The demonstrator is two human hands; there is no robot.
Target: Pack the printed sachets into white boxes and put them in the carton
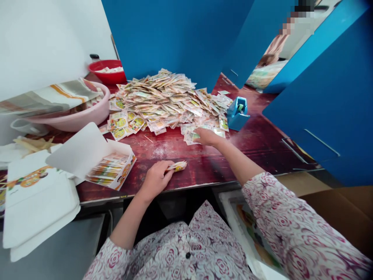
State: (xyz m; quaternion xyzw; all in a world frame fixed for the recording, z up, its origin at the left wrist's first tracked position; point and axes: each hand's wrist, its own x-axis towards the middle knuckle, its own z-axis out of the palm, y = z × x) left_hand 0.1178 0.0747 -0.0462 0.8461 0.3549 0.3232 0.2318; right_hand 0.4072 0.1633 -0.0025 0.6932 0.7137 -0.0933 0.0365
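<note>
My left hand [159,175] rests at the table's front edge, closed around a small stack of printed sachets [180,166]. Farther forward, my right hand [207,137] has its fingers pressed together on a few flat sachets [189,136] in front of the big heap of sachets [166,97]. An open white box [124,171] stands left of my left hand, its lid folded back and a row of sachets packed inside. Beyond my right hand is a blue tape dispenser [237,116].
A pink basin [84,118] partly covered by a striped cloth [64,93] stands at the left, with a red basin [106,74] behind. Flattened white cartons [40,210] overhang the left front edge. Blue panels [180,35] border the table. A person's striped sleeve [276,48] shows beyond.
</note>
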